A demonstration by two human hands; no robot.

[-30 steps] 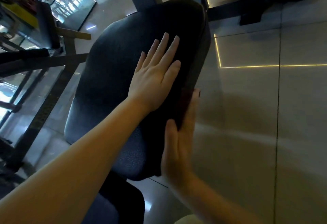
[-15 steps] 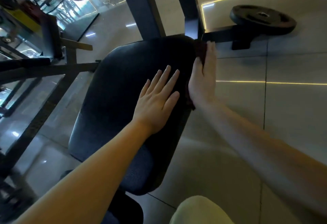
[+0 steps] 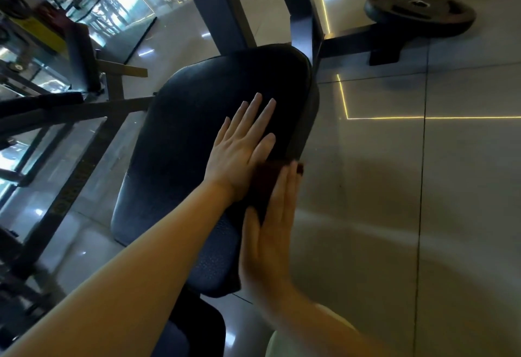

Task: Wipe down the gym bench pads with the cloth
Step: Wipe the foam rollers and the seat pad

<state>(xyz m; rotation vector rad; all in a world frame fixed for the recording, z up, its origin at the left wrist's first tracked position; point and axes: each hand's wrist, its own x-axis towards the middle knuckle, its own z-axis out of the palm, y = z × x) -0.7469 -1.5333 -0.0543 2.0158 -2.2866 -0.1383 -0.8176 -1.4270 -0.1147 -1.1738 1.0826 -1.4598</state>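
Head view: left hand [image 3: 239,156] lying flat, fingers straight, on bench pad [image 3: 183,131]; right hand [image 3: 267,238] pressing cloth [image 3: 265,184], fingers straight, against pad's right edge

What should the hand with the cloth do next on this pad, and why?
Probably slide the cloth along the side of the pad toward its near end: the right hand presses it flat midway, the left hand steadying the top.

Gym interior. A bench pad [image 3: 197,131] with steel uprights [image 3: 220,9], a flat-lying weight plate [image 3: 417,12] and further machine frames [image 3: 42,104] at left identify it.
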